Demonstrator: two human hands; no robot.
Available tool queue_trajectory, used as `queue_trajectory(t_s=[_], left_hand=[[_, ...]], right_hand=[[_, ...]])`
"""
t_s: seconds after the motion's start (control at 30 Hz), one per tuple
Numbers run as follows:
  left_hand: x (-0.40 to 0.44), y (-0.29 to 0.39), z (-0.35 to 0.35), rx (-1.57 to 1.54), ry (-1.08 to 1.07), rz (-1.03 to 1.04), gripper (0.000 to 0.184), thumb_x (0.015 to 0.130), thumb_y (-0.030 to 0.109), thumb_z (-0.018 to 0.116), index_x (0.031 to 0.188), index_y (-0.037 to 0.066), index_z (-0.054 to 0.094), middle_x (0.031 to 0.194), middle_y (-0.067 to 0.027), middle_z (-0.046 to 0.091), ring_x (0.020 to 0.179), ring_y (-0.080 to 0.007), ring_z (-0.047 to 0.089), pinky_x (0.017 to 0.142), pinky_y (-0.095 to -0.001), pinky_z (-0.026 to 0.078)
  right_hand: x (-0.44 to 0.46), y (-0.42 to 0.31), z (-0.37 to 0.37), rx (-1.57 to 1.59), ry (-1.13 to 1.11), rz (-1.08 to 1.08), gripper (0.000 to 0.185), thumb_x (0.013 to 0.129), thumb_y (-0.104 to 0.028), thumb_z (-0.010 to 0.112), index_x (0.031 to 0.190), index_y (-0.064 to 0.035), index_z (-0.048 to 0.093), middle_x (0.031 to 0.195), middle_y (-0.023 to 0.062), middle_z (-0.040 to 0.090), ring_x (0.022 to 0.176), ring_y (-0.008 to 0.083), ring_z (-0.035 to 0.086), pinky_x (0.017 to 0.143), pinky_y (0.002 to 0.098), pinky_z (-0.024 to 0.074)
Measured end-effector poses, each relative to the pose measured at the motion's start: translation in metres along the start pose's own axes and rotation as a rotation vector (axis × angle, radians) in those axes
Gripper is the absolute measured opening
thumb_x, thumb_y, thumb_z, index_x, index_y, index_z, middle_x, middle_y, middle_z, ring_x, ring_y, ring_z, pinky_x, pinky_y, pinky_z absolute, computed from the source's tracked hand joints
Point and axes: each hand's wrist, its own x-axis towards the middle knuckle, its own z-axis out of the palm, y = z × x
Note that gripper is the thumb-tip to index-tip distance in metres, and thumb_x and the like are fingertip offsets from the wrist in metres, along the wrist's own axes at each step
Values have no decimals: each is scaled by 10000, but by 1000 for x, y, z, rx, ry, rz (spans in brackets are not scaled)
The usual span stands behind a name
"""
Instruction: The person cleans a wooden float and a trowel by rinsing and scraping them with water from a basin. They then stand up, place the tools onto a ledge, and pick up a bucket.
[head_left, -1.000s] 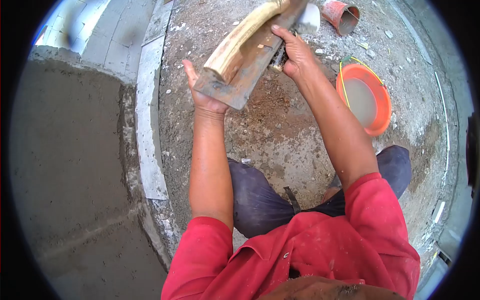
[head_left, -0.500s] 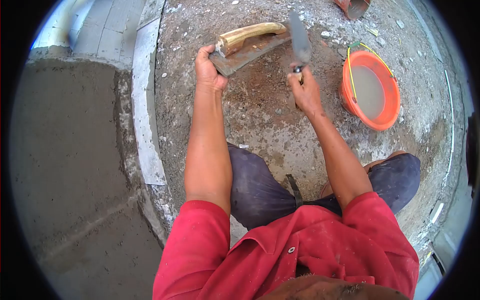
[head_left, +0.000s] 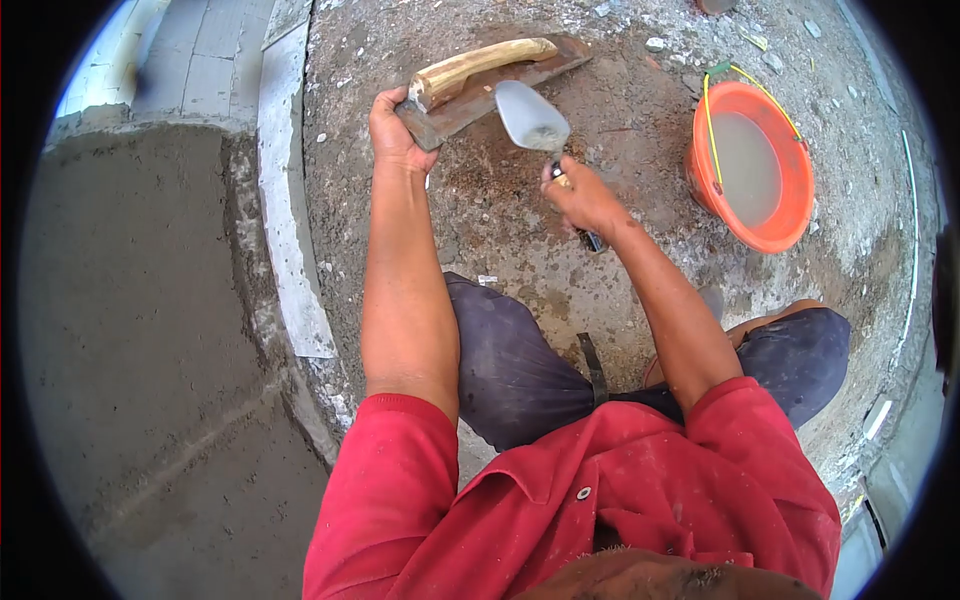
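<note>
Upper centre: your left hand [head_left: 398, 138] grips a rightward-rising float [head_left: 482, 72] by its lower end; your right hand [head_left: 587, 198] clasps a trowel [head_left: 530, 112] alongside.

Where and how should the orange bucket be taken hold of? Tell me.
Best take the green sleeve on the yellow handle from above, hooking under it: the handle arches past the orange bucket at its far left, leaving the sleeve exposed. The right hand should probably lay down the trowel first.

building site [head_left: 560, 280], rough rubble-strewn ground, wet grey cement slab [head_left: 130, 270], orange bucket [head_left: 750, 165]
</note>
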Motion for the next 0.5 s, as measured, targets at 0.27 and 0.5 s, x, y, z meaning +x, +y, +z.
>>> queue_trajectory(t_s=[0.27,0.5], left_hand=[[14,-4,-6,-51,44,-38,560,904,290,473,1344,-57,471,1352,-303,523,1250,-483,531,1068,-681,401],[9,-4,-7,-162,109,-164,556,998,267,337,1441,-69,364,1431,-335,442,1334,-495,455,1101,-696,353]], right_hand=[[12,20,9,-107,195,-184,240,933,-278,589,1090,-97,582,956,160,687,868,307,667,802,450,515],[-3,1,20,-174,163,-275,219,904,-213,613,1082,-92,575,948,164,684,857,318,676,775,449,514]])
